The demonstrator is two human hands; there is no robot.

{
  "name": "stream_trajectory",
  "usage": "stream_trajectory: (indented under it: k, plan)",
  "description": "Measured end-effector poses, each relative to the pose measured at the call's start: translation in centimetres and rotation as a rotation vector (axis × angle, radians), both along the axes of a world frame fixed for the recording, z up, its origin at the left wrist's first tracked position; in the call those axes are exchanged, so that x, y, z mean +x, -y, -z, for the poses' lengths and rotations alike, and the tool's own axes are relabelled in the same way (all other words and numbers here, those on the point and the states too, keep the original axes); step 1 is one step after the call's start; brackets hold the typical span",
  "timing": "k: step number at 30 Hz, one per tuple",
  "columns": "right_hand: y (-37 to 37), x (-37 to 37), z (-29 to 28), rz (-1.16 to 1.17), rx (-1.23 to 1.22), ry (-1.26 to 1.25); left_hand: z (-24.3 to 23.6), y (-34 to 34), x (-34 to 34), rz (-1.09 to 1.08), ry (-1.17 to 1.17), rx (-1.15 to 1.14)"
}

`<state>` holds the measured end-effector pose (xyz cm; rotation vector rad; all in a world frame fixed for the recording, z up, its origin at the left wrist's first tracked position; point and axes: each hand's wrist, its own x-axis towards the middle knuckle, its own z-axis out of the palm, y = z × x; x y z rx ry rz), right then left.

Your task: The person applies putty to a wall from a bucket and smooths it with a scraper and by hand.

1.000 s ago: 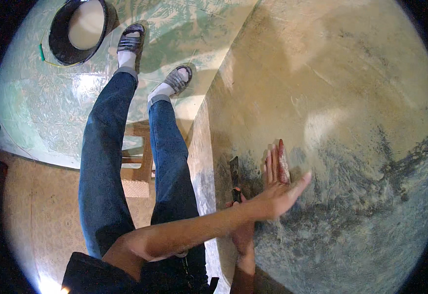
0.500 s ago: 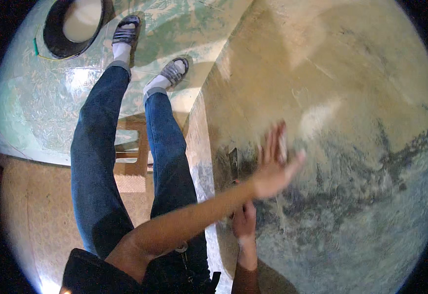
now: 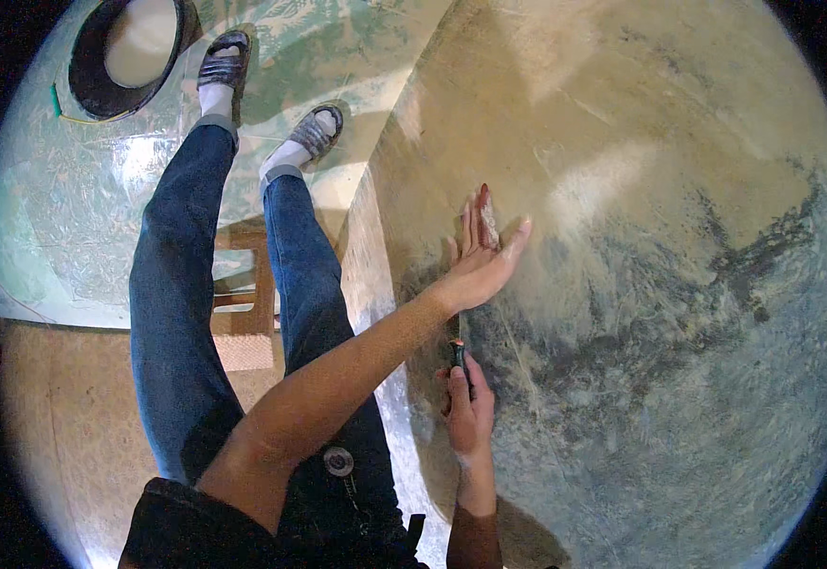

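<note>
My left arm reaches across to the right over a stained, tan and grey-green surface. At its end my left hand is open, fingers stretched out and thumb apart. A pale grey-white smear or lump shows along its forefinger; which of these it is I cannot make out. Below it, my right hand is closed around the dark handle of a tool with an orange-red end. The tool's far part is hidden behind my left wrist, so its kind does not show.
A black bucket with pale liquid inside stands at the upper left, its wire handle lowered. My legs in jeans and my sandalled feet extend over wet green flooring. A brown wooden stool or chair is partly hidden by my legs.
My left hand has moved left and farther away from me, with its motion blur gone. More of the tool handle in my right hand shows. The whole view has shifted slightly.
</note>
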<state>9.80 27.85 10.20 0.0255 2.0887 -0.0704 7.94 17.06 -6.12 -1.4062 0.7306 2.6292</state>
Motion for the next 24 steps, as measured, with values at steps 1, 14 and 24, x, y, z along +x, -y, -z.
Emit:
stream_trajectory:
  k: [1, 14, 24]
  plan:
    - [-0.3, 0.0, 0.1, -0.007, 0.007, -0.005, -0.5, -1.4, -0.8, -0.037, -0.022, -0.030]
    - [-6.5, -0.2, 0.5, -0.289, -0.006, -0.008, -5.8, -2.5, -0.3, 0.136, -0.022, -0.004]
    - [-3.4, 1.4, 1.0, 0.019, 0.078, 0.044, 2.7, -1.2, 0.8, 0.076, 0.020, -0.101]
